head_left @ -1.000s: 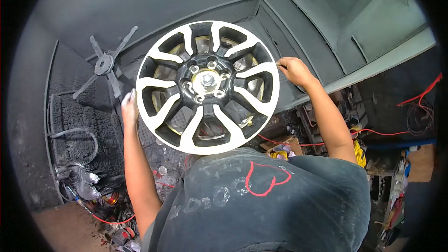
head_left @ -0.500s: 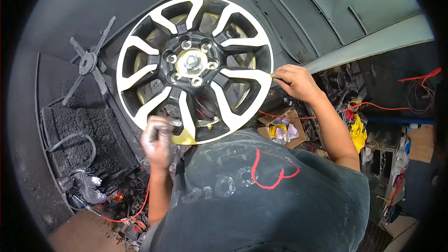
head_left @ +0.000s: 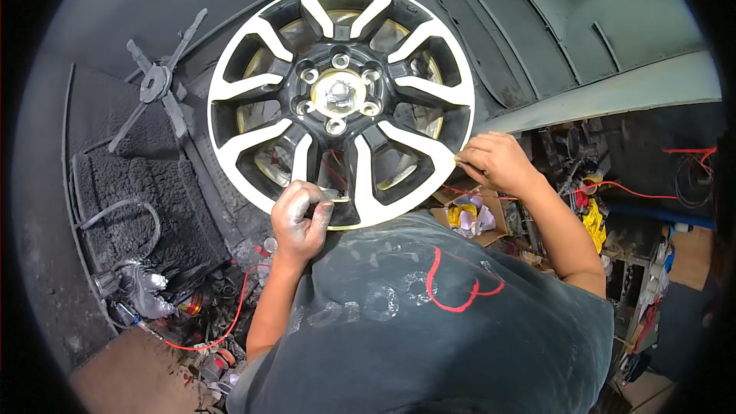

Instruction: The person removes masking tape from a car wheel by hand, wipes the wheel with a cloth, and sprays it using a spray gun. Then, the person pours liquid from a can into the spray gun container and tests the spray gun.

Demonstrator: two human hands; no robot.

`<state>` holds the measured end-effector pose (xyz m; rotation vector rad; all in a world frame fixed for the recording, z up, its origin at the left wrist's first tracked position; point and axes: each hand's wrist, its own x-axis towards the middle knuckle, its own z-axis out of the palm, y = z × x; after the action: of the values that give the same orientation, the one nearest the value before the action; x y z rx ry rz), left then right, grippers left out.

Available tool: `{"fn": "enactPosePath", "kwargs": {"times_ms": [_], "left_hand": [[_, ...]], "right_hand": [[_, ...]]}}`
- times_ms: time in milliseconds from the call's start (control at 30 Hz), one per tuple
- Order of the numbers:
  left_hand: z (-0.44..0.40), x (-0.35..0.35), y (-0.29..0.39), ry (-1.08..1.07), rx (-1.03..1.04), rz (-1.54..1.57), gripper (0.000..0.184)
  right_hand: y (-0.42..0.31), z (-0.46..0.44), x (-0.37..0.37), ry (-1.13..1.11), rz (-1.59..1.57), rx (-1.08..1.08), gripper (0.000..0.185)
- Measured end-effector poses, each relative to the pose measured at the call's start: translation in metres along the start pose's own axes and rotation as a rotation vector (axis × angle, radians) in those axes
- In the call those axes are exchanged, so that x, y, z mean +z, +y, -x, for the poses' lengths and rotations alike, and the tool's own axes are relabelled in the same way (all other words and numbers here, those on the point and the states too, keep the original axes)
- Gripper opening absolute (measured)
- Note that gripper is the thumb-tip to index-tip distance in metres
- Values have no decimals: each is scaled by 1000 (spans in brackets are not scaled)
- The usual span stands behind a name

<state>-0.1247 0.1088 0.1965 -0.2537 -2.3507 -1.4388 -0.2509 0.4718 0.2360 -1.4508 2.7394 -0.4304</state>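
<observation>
A black car wheel rim [head_left: 370, 172] with white-faced spokes lies face up in front of me. Its hub centre is pale yellow, and its bottom edge has a yellowish tint. My left hand [head_left: 301, 221], with silvery dust on the fingers, is closed round the rim's lower edge near a spoke. At the lower right edge, my right hand [head_left: 500, 162] is closed in a pinch. A tiny yellowish bit shows at its fingertips; what it is I cannot make out.
A dusty four-armed stand [head_left: 156, 84] and a coated black filter-like pad [head_left: 142, 199] are at the left. A spray gun [head_left: 142, 291] with a red hose lies lower left. Right of the wheel are a cardboard box [head_left: 491, 218] and cluttered shelves [head_left: 636, 276].
The wheel has turned, and its spokes sit at different angles. My left hand has shifted right along the lower edge. My right hand stays at the right edge, lower in view.
</observation>
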Motion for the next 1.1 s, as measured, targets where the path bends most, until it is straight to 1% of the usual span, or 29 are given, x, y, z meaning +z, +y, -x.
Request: {"fn": "enactPosePath", "kwargs": {"times_ms": [133, 200, 267, 333, 367, 433, 467, 533, 733, 767, 833, 1000, 1100], "left_hand": [[-3, 0, -3, 6, 49, -49, 21], [-3, 2, -2, 5, 47, -80, 21], [-3, 0, -2, -3, 46, -78, 21], [-3, -1, -3, -4, 47, -90, 22], [-3, -2, -4, -8, 45, -85, 22], [-5, 3, -1, -12, 36, -89, 22], [-5, 2, -1, -15, 33, -96, 22], [-5, 1, -1, -21, 33, -99, 22], [-4, 2, -5, -41, 46, -105, 23], [-4, 1, -6, -55, 51, -102, 26], [-4, 1, -5, -56, 50, -97, 25], [-3, 1, -5, -38, 44, -104, 26], [-2, 2, -8, 17, 43, -95, 21]], "right_hand": [[-4, -5, 2, -41, 23, 26, 10], [1, -4, -3, -41, -94, 56, 10], [1, -2, -6, -25, -111, 56, 11], [2, -3, -8, 5, -101, -18, 14], [1, -2, -8, 6, -100, -19, 14], [2, 2, -9, -32, -47, -89, 16], [0, 1, -9, -31, -47, -88, 16], [-4, -2, -8, -65, 43, -116, 16], [-2, -8, -9, -99, 126, -182, 10], [-3, -11, -10, -98, 126, -183, 10], [-5, -14, -12, -157, 147, -190, 12], [-2, -13, -4, -175, 138, -203, 14], [0, -13, -2, -169, 116, -201, 15]]}}
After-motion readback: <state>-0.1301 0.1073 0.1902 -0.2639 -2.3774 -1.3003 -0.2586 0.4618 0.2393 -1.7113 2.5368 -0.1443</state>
